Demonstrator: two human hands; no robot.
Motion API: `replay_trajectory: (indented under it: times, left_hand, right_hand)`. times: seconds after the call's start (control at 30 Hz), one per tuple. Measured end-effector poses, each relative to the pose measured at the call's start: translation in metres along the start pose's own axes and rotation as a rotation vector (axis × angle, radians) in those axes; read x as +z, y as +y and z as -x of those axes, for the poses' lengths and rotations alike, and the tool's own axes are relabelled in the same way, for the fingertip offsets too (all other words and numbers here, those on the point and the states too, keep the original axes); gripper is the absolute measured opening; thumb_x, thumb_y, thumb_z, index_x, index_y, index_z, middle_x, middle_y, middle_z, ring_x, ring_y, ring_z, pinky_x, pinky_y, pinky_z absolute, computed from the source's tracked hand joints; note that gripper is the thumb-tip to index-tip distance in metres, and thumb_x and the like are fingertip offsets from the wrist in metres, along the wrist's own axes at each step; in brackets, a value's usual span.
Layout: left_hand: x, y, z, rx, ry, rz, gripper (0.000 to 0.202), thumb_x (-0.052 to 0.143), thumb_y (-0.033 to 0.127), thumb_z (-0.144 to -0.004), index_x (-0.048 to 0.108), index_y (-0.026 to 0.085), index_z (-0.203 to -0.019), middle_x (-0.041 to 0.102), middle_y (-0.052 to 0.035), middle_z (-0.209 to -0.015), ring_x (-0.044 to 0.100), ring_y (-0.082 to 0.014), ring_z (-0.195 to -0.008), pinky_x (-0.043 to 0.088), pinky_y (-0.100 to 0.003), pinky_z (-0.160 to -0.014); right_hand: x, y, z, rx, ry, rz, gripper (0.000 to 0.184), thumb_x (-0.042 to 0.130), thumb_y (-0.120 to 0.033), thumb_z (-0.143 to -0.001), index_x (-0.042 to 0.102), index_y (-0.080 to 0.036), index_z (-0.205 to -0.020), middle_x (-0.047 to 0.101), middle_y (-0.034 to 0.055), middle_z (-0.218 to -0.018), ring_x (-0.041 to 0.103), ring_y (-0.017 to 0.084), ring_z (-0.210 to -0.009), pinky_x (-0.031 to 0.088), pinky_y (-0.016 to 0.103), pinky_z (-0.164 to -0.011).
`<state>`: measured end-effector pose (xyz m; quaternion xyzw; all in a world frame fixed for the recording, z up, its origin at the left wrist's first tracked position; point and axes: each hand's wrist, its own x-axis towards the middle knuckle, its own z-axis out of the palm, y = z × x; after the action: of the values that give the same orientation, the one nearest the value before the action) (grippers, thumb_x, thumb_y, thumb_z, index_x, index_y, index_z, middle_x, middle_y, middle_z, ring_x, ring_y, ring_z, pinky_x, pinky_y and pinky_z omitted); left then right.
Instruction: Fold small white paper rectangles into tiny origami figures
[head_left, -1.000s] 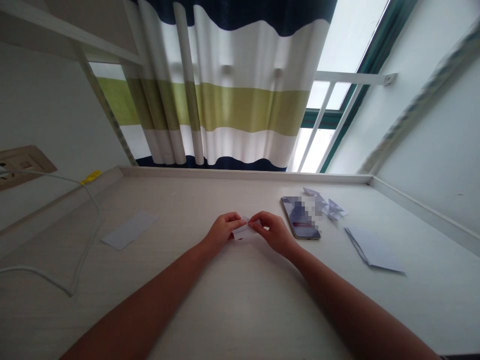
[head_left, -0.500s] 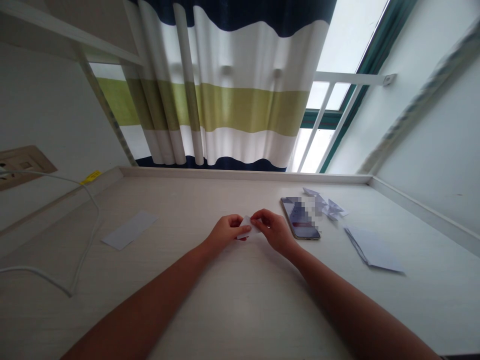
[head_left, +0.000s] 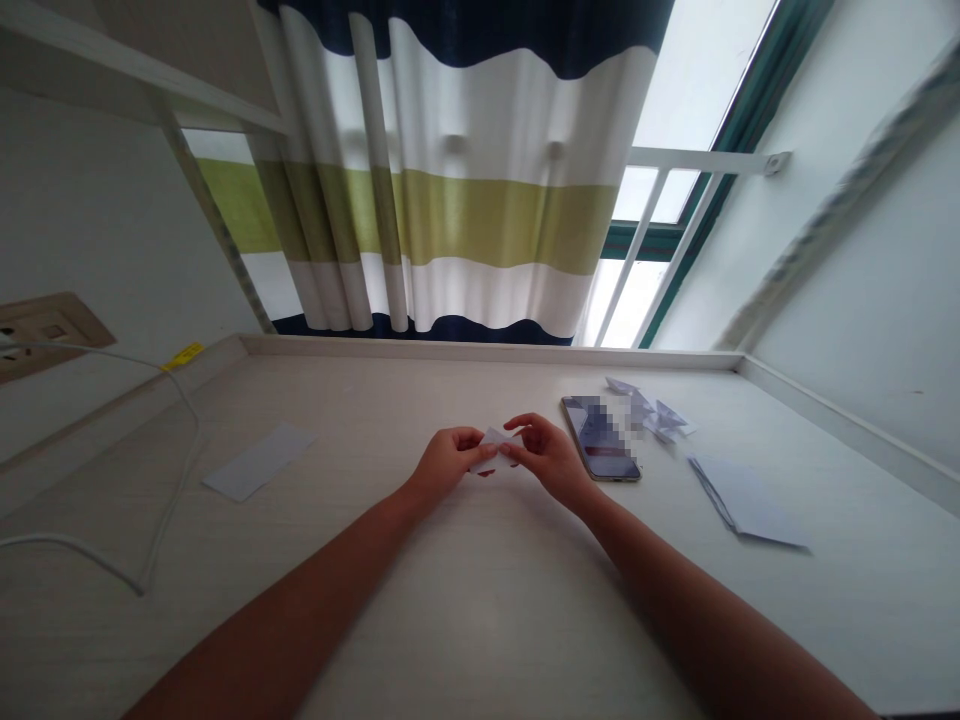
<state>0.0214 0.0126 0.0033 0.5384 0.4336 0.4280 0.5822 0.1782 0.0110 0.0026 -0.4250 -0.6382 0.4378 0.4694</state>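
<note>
A small folded piece of white paper (head_left: 495,447) sits between my hands above the pale wooden desk (head_left: 420,590), with a red mark showing below it. My left hand (head_left: 450,465) pinches its left part between thumb and fingers. My right hand (head_left: 551,460) is just to the right, its thumb at the paper's right edge and its fingers lifted apart. Nothing shows clearly in its grip. A smartphone (head_left: 600,440) lies close beyond my right hand, its screen blurred out.
Several small folded papers (head_left: 649,412) lie beyond the phone. A larger folded white sheet (head_left: 742,502) rests at the right, and a white paper strip (head_left: 259,460) at the left. A white cable (head_left: 161,500) runs from a wall socket (head_left: 45,325). A striped curtain (head_left: 450,200) hangs behind the desk.
My right hand's fingers have lifted and spread away from the paper, which stays pinched in my left hand. The paper has turned slightly between my hands.
</note>
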Motion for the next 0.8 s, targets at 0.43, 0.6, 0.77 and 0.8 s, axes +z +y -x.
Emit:
replay_trajectory:
  times: [0.43, 0.6, 0.77, 0.8]
  left_hand:
    - [-0.0023, 0.0001, 0.0005, 0.283, 0.1, -0.133, 0.013, 0.062, 0.028, -0.066, 0.062, 0.017, -0.071, 0.06, -0.0008, -0.071, 0.053, -0.0109, -0.061, 0.046, -0.022, -0.057]
    - [-0.0033, 0.001, 0.0002, 0.293, 0.126, -0.143, 0.015, 0.06, 0.028, -0.068, 0.066, 0.018, -0.076, 0.063, -0.0021, -0.077, 0.053, -0.0121, -0.065, 0.045, -0.022, -0.058]
    - [-0.0047, -0.0018, -0.0009, 0.302, 0.14, -0.143, 0.016, 0.061, 0.029, -0.066, 0.066, 0.018, -0.076, 0.063, -0.0028, -0.078, 0.054, -0.0134, -0.067, 0.046, -0.022, -0.059]
    - [-0.0048, -0.0024, -0.0011, 0.305, 0.134, -0.147, 0.017, 0.061, 0.03, -0.067, 0.066, 0.018, -0.077, 0.063, -0.0028, -0.079, 0.054, -0.0136, -0.068, 0.046, -0.022, -0.058]
  right_hand:
    - [-0.0019, -0.0053, -0.0011, 0.084, -0.102, -0.311, 0.029, 0.069, -0.038, -0.061, 0.047, -0.019, -0.067, 0.055, -0.006, -0.057, 0.057, 0.011, -0.059, 0.054, 0.036, -0.067]
    - [-0.0018, -0.0022, -0.0022, 0.075, -0.105, -0.296, 0.025, 0.067, -0.037, -0.063, 0.05, -0.019, -0.065, 0.053, -0.0039, -0.062, 0.056, 0.012, -0.064, 0.054, 0.037, -0.071]
    - [-0.0016, -0.0029, -0.0012, 0.002, -0.099, -0.194, 0.014, 0.058, -0.033, -0.07, 0.056, -0.019, -0.07, 0.055, -0.0019, -0.069, 0.055, 0.012, -0.069, 0.053, 0.036, -0.074]
    - [-0.0015, -0.0035, -0.0008, -0.011, -0.094, -0.158, 0.012, 0.057, -0.031, -0.071, 0.057, -0.019, -0.072, 0.055, -0.0015, -0.07, 0.054, 0.012, -0.069, 0.052, 0.036, -0.073]
